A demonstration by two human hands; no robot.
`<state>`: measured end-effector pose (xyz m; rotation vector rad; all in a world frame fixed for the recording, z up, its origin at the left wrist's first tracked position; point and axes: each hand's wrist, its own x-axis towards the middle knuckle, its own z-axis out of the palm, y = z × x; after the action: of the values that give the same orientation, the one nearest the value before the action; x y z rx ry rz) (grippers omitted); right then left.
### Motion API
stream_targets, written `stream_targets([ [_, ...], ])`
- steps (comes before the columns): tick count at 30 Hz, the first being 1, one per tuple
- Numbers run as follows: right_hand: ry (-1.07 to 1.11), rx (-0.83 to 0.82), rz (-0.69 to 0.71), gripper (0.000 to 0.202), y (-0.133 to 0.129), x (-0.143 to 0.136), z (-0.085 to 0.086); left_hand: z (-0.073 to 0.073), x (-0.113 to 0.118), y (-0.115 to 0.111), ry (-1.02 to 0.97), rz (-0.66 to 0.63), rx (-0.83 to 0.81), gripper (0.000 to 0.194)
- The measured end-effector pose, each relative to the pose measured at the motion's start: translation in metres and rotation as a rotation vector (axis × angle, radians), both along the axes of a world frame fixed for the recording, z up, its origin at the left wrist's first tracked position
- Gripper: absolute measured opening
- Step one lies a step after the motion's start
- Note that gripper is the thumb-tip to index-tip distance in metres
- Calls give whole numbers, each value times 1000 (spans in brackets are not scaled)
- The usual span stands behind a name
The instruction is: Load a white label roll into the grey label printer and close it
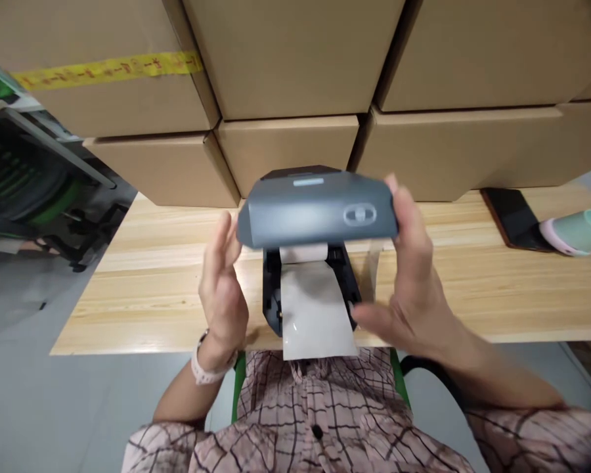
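Note:
A dark label printer (270,295) stands at the table's front edge with its blue-grey lid (300,213) raised. Inside sits a white paper roll (305,253), and a white strip (318,315) runs from it over the front edge. My left hand (222,282) is at the lid's left end, fingers up and apart from the thumb. On the other side, my right hand (408,282) has its fingers against the lid's right end, its thumb stretched low near the printer's right side. Neither hand is wrapped round the lid.
Cardboard boxes (295,59) are stacked along the back of the wooden table (167,282). A dark phone (515,217) and a mint and pink cup (576,231) lie at the right. Behind the printer's right side is a translucent strip (370,269). An office chair stands at the far left.

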<state>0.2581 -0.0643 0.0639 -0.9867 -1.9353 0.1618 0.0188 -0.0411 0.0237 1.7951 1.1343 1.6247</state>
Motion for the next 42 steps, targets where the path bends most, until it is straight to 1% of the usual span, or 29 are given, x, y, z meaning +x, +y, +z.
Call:
stream_targets([
  [2,-52,98,-20,95,32,0,17,8,-3,30,-38,-16,77,57],
  [3,-67,129,-38,91,48,0,25,9,-5,44,-43,-27,85,58],
  [4,-74,144,-55,86,63,-1,32,7,-7,55,-31,-48,80,62],
  [6,-65,152,-81,77,91,-3,43,-3,-12,70,32,-120,-28,73],
  [8,-33,168,-85,71,116,-5,50,-20,-16,75,89,-183,-212,88],
  [10,2,146,-99,70,139,-6,54,-35,-20,75,98,-269,-369,98],
  [11,12,114,-113,69,149,-6,54,-41,-22,74,89,-319,-417,101],
  [13,14,60,-154,70,162,-6,54,-47,-25,74,69,-409,-452,103],
  [15,-13,96,-191,73,163,-6,50,-47,-26,74,66,-463,-445,104],
  [17,-48,202,-205,72,153,-6,42,-44,-27,75,71,-493,-441,106],
  [19,-90,266,-165,68,135,-7,29,-39,-26,74,69,-510,-455,107],
  [21,-145,249,-88,61,116,-8,16,-35,-23,71,62,-502,-497,108],
  [23,-241,132,31,59,103,-10,7,-30,-19,67,52,-472,-553,108],
  [25,-407,-88,187,68,96,-12,2,-26,-15,64,41,-441,-591,109],
  [27,-615,-315,311,79,98,-18,2,-23,-12,62,37,-438,-602,111],
  [29,-783,-449,344,85,105,-26,2,-21,-12,62,37,-462,-602,111],
  [31,-848,-489,333,89,113,-35,2,-20,-12,62,35,-495,-602,111],
  [34,-828,-515,345,101,119,-38,6,-19,-12,62,22,-527,-600,113],
  [36,-760,-533,392,106,117,-29,14,-18,-11,61,19,-519,-604,116],
  [38,-617,-502,487,103,111,-12,27,-17,-10,60,19,-503,-604,116],
  [40,-431,-426,570,100,103,12,41,-16,-9,58,14,-500,-605,113],
  [41,-344,-396,573,100,100,25,47,-16,-9,58,10,-500,-608,112],
  [42,-271,-381,542,99,97,38,51,-15,-8,57,7,-497,-615,110],
])
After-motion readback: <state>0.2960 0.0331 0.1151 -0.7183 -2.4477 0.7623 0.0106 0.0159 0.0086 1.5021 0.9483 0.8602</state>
